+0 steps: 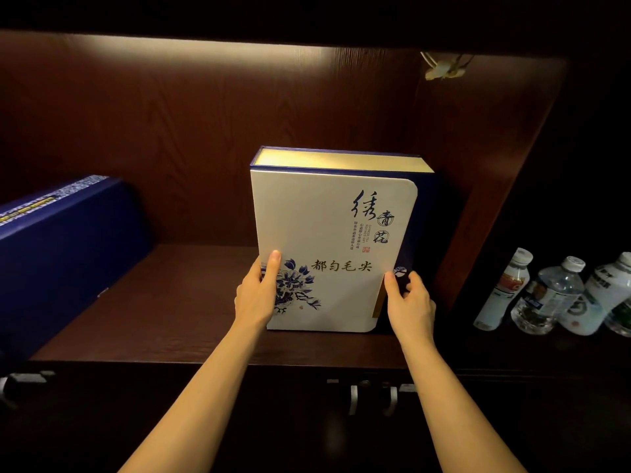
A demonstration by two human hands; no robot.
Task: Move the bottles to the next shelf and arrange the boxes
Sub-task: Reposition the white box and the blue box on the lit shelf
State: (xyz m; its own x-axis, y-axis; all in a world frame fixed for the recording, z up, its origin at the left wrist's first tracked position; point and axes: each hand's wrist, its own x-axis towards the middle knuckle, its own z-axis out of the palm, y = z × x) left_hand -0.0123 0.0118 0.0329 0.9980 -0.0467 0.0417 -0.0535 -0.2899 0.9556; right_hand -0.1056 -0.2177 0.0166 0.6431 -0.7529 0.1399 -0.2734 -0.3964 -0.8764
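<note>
A white and blue gift box [327, 233] with a blue flower print and Chinese writing stands upright on the lit wooden shelf [164, 302], toward its right side. My left hand [257, 291] grips the box's lower left edge with the thumb on its front. My right hand [409, 302] holds its lower right edge. A dark blue box [58, 247] leans at the shelf's far left. Several plastic bottles [546, 295] stand in the dark compartment to the right, beyond the side panel.
The shelf's right side panel [478, 199] rises close beside the white box. Cabinet doors with metal handles [372, 397] sit below the shelf edge. A small pale object [444, 68] hangs under the top at the back right.
</note>
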